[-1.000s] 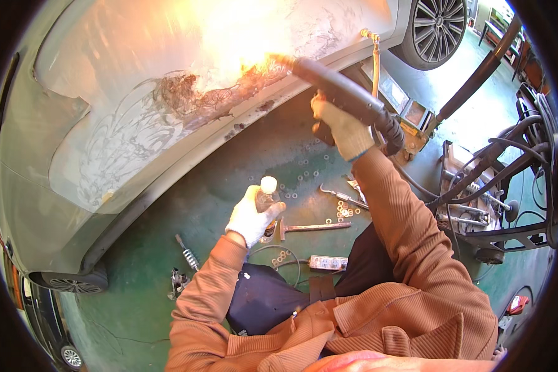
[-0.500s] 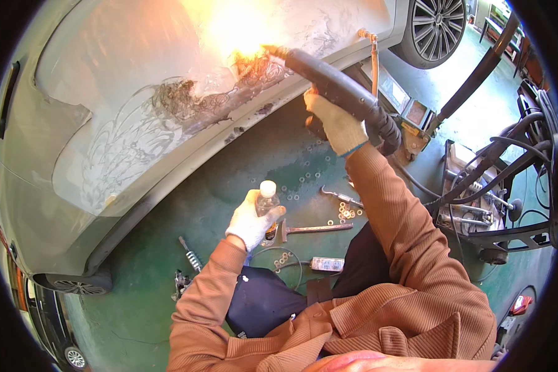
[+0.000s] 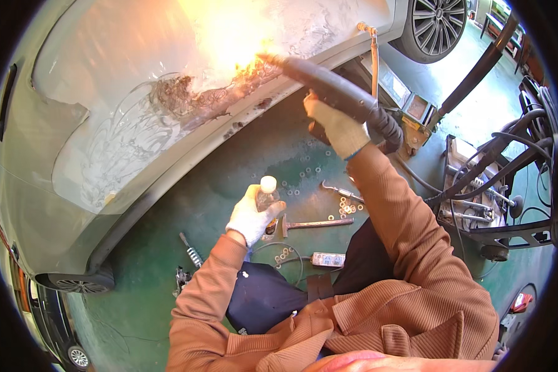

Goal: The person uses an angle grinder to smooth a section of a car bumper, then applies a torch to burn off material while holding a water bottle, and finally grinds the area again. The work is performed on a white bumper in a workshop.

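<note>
My left hand [image 3: 252, 214], in a white glove, is closed round a clear plastic bottle [image 3: 268, 195] with a white cap, upright over the floor. My right hand [image 3: 336, 124], also gloved, grips a long dark tool like a torch or welding gun [image 3: 325, 84] with a thick hose at its back. The tool's tip is at a bright orange glare [image 3: 245, 62] on the lower side panel of a grey car [image 3: 105, 167], where the surface has scorched, dark patches. The glare hides part of the panel, and I cannot tell whether the tip touches it.
A jack [image 3: 412, 121] stands under the car, near a wheel [image 3: 433, 28]. A black cart [image 3: 474, 204] with cables and tools is at the right. On the floor lie a hammer [image 3: 316, 224], several washers [image 3: 347, 208], a power strip [image 3: 327, 260] and a coiled-spring tool [image 3: 192, 253].
The tool and my right hand shifted slightly left over the last second, and the glare at the tip has flickered in size and brightness. My left hand with the bottle has barely moved.
</note>
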Available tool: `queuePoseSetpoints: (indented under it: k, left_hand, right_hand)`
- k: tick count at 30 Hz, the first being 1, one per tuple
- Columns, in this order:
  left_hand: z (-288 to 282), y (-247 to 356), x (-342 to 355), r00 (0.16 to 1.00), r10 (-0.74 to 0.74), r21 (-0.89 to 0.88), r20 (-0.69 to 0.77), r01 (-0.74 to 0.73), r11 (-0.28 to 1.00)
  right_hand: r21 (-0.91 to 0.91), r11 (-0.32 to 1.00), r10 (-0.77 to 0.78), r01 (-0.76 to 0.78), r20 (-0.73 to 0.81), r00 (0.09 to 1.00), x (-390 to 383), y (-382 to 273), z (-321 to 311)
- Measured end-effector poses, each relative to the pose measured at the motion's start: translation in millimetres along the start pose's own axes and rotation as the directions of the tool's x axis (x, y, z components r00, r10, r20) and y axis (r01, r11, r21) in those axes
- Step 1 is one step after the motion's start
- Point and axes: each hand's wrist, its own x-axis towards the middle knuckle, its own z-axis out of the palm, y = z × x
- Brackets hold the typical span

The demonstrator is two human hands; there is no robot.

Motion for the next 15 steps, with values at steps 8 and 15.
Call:
queuePoseSetpoints:
  k: [8, 15]
  left_hand:
    - [3.1, 1.0, 5.4, 0.999, 0.016, -0.009, 0.029, -0.015, 1.0]
    - [-4.2, 9.7, 3.3, 1.0, 0.013, 0.067, 0.028, -0.015, 0.998]
  right_hand:
    - [-0.122, 0.992, 0.008, -0.012, -0.033, 0.999, -16.9, 9.5, -12.4]
    - [-0.162, 0.982, 0.099, -0.098, -0.005, 0.995, -12.1, 16.9, -18.0]
